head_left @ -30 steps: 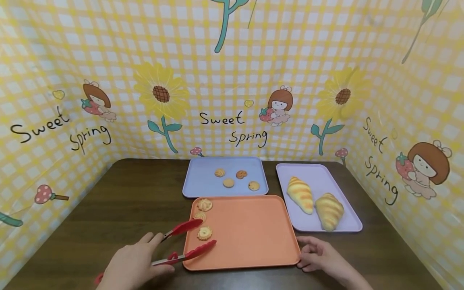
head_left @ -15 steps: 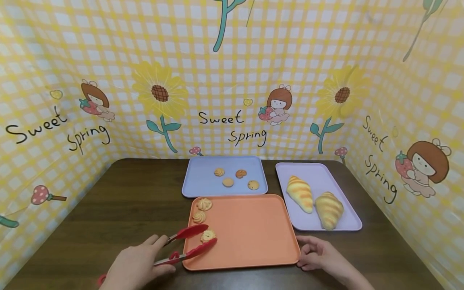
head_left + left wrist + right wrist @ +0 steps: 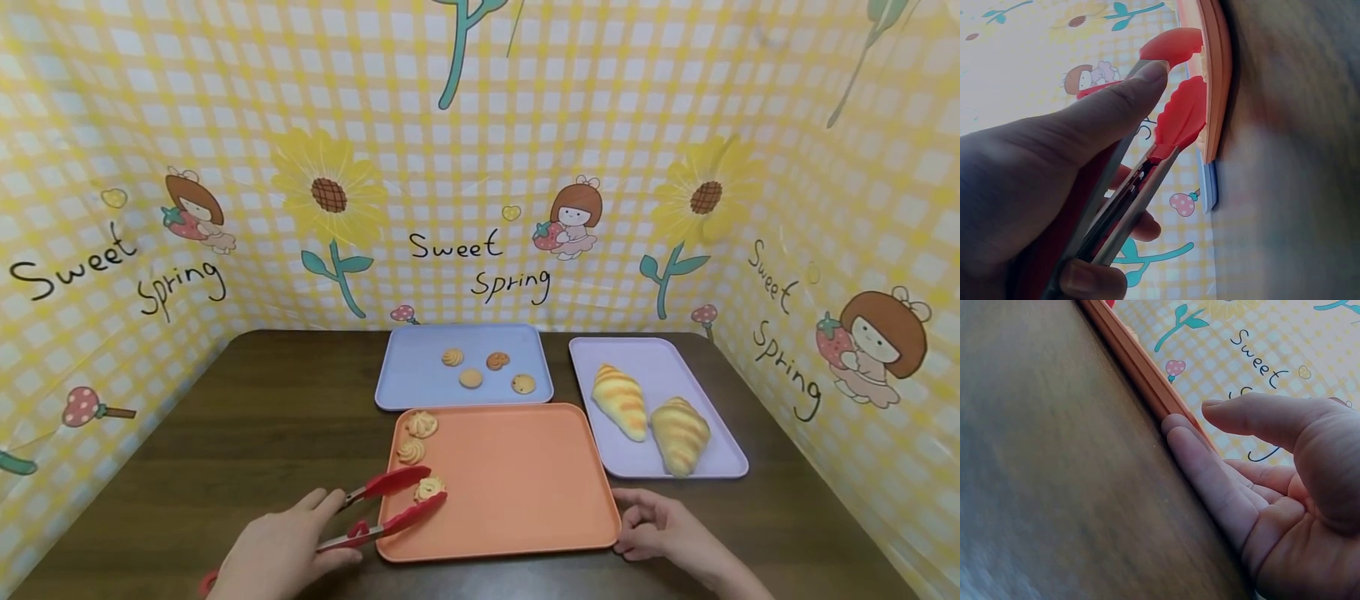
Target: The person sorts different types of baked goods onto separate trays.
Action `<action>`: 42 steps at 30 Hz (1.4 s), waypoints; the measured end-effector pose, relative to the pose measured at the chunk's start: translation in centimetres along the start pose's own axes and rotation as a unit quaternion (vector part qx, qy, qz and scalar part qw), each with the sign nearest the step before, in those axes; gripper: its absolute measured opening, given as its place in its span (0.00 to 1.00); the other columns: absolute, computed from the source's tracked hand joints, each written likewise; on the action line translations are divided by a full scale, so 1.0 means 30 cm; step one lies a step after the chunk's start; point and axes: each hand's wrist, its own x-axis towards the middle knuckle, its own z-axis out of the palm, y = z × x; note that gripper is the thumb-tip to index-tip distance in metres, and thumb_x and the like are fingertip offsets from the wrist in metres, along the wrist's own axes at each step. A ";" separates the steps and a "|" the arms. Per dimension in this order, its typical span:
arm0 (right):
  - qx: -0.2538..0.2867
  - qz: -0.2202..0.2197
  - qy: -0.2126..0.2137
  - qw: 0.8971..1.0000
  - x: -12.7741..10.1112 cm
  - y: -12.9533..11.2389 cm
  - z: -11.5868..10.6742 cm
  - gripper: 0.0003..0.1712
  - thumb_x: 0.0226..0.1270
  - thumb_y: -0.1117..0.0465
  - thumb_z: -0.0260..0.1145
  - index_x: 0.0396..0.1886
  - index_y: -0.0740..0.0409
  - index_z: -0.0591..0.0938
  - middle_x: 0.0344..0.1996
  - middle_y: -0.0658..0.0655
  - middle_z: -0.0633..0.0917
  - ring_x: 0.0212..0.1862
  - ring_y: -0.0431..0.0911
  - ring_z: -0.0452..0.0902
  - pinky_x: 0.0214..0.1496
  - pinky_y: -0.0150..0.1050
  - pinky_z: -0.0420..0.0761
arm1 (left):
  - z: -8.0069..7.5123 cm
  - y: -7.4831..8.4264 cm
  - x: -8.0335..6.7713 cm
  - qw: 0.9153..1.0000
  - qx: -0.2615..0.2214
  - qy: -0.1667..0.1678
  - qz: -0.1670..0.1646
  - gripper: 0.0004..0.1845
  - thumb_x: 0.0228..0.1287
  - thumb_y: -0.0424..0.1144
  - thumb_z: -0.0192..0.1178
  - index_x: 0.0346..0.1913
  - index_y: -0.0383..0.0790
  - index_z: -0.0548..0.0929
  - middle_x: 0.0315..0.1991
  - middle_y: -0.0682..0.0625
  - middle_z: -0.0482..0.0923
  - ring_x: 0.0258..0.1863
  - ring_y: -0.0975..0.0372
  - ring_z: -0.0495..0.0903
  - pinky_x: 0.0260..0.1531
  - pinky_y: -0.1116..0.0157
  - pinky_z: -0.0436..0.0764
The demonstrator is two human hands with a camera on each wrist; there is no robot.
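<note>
Red-tipped tongs sit gripped in my left hand, spread around a piped cookie on the orange tray. My right hand touches the tray's right edge, thumb apart from fingers.

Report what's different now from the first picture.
The tongs in the left hand have narrowed, their far tip drawing in and uncovering the middle cookie on the orange tray. The nearest cookie there has shifted slightly right and nearer, between the tips; whether it's gripped is unclear. Unchanged: the right hand at that tray, the blue tray's cookies and the purple tray's bread.
</note>
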 end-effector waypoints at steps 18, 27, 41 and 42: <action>0.005 0.008 0.005 1.000 0.000 0.004 0.005 0.37 0.70 0.70 0.61 0.68 0.85 0.54 0.35 0.58 0.81 0.39 0.48 0.85 0.41 0.41 0.84 | -0.036 0.028 0.010 0.989 0.045 0.123 0.066 0.33 0.47 0.64 0.72 0.52 0.46 0.81 0.38 0.57 0.76 0.14 0.73 0.63 0.15 0.64 0.69; 0.003 0.024 0.010 1.000 -0.002 -0.002 0.005 0.37 0.71 0.69 0.61 0.68 0.84 0.54 0.35 0.57 0.81 0.39 0.48 0.85 0.41 0.42 0.84 | -0.042 0.023 0.049 0.977 0.054 0.186 0.088 0.33 0.47 0.63 0.73 0.51 0.46 0.81 0.35 0.57 0.75 0.12 0.71 0.63 0.13 0.64 0.67; -0.001 0.018 0.011 1.000 0.002 -0.001 0.004 0.36 0.72 0.69 0.60 0.69 0.84 0.54 0.36 0.58 0.81 0.39 0.49 0.85 0.41 0.42 0.84 | -0.032 0.006 0.139 0.974 0.048 0.202 0.091 0.34 0.47 0.60 0.74 0.53 0.43 0.82 0.39 0.51 0.79 0.14 0.62 0.72 0.13 0.61 0.69; -0.001 0.017 0.011 1.000 0.003 -0.003 0.004 0.36 0.72 0.68 0.60 0.69 0.84 0.54 0.36 0.58 0.81 0.39 0.49 0.85 0.41 0.42 0.84 | -0.032 0.006 0.146 0.974 0.046 0.202 0.088 0.33 0.47 0.60 0.74 0.53 0.43 0.82 0.39 0.51 0.78 0.14 0.62 0.72 0.13 0.61 0.69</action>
